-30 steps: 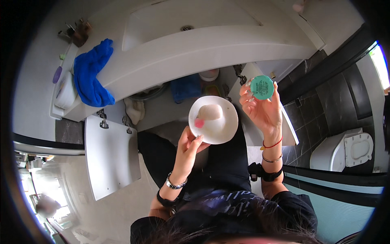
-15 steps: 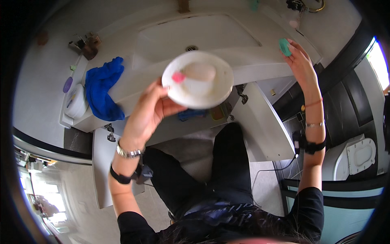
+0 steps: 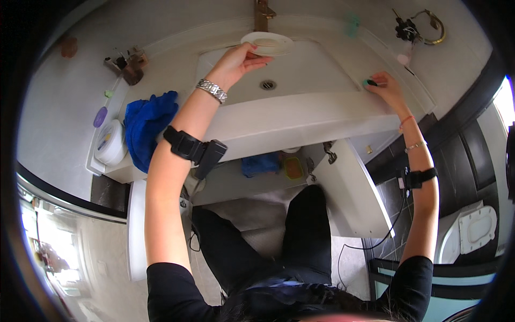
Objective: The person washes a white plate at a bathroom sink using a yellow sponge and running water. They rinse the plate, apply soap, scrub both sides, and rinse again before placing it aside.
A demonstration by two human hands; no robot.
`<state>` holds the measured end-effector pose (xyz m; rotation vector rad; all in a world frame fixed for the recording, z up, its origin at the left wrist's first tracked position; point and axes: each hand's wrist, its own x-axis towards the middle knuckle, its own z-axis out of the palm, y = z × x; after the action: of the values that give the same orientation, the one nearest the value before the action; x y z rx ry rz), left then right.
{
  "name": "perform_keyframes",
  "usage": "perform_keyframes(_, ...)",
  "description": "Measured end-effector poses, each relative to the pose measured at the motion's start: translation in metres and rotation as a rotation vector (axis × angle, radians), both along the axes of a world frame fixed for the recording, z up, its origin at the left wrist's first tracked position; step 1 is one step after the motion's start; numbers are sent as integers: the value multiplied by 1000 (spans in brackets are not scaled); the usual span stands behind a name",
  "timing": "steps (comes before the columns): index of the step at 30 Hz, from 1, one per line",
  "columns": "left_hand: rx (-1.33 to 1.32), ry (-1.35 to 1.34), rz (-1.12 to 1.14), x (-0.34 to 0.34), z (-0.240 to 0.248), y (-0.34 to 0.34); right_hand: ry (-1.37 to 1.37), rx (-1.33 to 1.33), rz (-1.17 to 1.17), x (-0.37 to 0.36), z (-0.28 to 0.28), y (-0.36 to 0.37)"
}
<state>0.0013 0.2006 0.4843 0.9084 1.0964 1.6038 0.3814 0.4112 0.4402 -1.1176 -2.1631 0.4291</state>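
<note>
My left hand (image 3: pixel 236 63) grips the rim of a shallow white dish (image 3: pixel 280 47), fingers under its near-left edge. The dish is held up at the far side of the sink (image 3: pixel 300 70), just in front of the brass-coloured faucet (image 3: pixel 261 17), and its inside shows only at a slant. At the sink's right end, my right hand (image 3: pixel 389 91) pinches a small teal object (image 3: pixel 367 83) by the counter. Fingers cover most of that object, and a dark patch shows beside it; its kind cannot be made out.
A blue cloth (image 3: pixel 144 126) and a white round tub (image 3: pixel 110 144) lie on the counter's left end. Behind them stands a brown cup of slim items (image 3: pixel 130 72). Below, an open cabinet door (image 3: pixel 354 188) juts out near my knees. A toilet (image 3: pixel 466 231) stands at right.
My left hand has carried the dish away from me, toward the faucet, turning it flatter to view. My right hand has come down and nearer, with the teal object now mostly covered.
</note>
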Motion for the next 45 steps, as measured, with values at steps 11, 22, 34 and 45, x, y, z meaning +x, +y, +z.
perform_keyframes(11,-18,-196,-67,-29,18,19,-115,215,320,-144,89,-37)
perform_keyframes(22,-115,-72,74,-67,-3,35,392,-344,490,-263,115,-40)
perform_keyframes(34,-116,54,-129,-56,0,33,-7,66,528,-262,62,-7)
perform_keyframes(45,-186,104,-88,-51,-6,32,-273,413,564,-268,48,-7)
